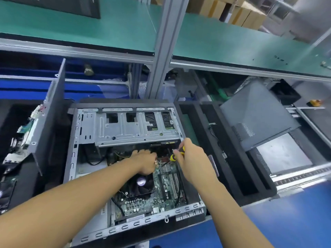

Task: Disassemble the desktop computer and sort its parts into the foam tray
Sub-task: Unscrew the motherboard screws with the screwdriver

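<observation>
The desktop computer (86, 133) lies open on its side mid-bench, motherboard (161, 196) facing up. The right hand (192, 162) wraps its fingers round a yellow-and-black screwdriver (177, 154), tip aimed down near the board's far edge under the drive cage (125, 128). The left hand (145, 161) reaches in beside it, fingers bent downward; what they pinch, if anything, I cannot tell. Seat the tip squarely before turning, left fingers ready for the loosened screw. The black foam tray (238, 158) sits just right of the case on the blue bench (295, 221), under a green-matted shelf (223, 45).
</observation>
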